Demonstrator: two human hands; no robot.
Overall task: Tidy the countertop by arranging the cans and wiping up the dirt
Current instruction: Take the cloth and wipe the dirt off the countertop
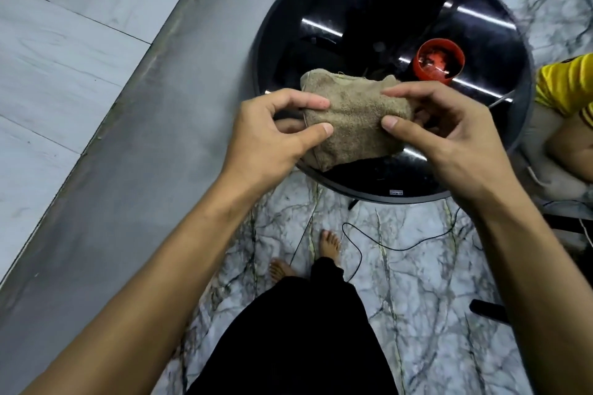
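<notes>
You held folded brown cloth (353, 119) over near edge of round black glass table (500, 151); left hand (272, 135) pinched its left end, right hand (446, 135) pinched its right end; wiping looked not yet begun; only red cup (438, 61) stood on table, no other cans in view, arranging unjudgeable; table glossy, reflecting strip lights; floor (417, 298) marble-veined, black cable (401, 247) trailing; grey ledge (134, 125) at your left.

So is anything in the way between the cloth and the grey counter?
Nothing visible. Both hands, left hand and right hand, hold the brown cloth over the round black table; the grey countertop beside it looks bare.
</notes>
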